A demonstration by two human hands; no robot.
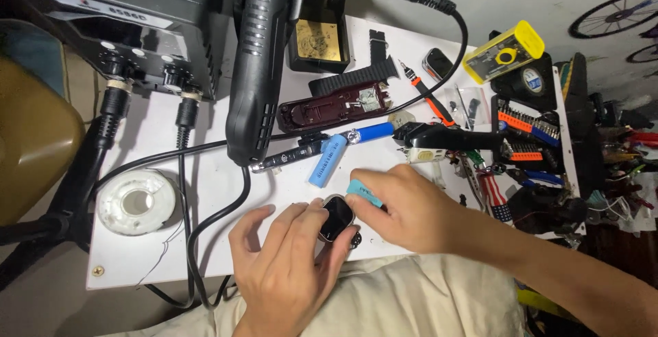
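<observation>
Big black soldering station (130,15) sits at the top left of the white tabletop (130,255), two thick cables plugged into its front and running off toward the near edge. Right beside it, the black hot-air handle (257,69) hangs down over the board, nozzle end low, close to a black cable loop. Down at the left, a white spool of solder wire (136,202) lies flat, a loose thin strand trailing toward the table edge. Over on the right edge, a black rack of screwdriver bits (531,131) with orange holders, and above it a clear box with a yellow lid (504,51). Middle of the board: a dark red opened casing (332,107) lying at a slant, and just below it a blue cylindrical battery cell (327,161), tilted, near a blue-handled tool. Now the hands, at the near edge. The left hand (288,268) is curled, thumb and fingers closed round the small smartwatch body (337,218), dark screen facing up, held just over the table's front edge. The right hand (411,207) comes in from the right, fingers pinched on a small light-blue pry pick (363,193), its edge touching the watch's upper right rim.
</observation>
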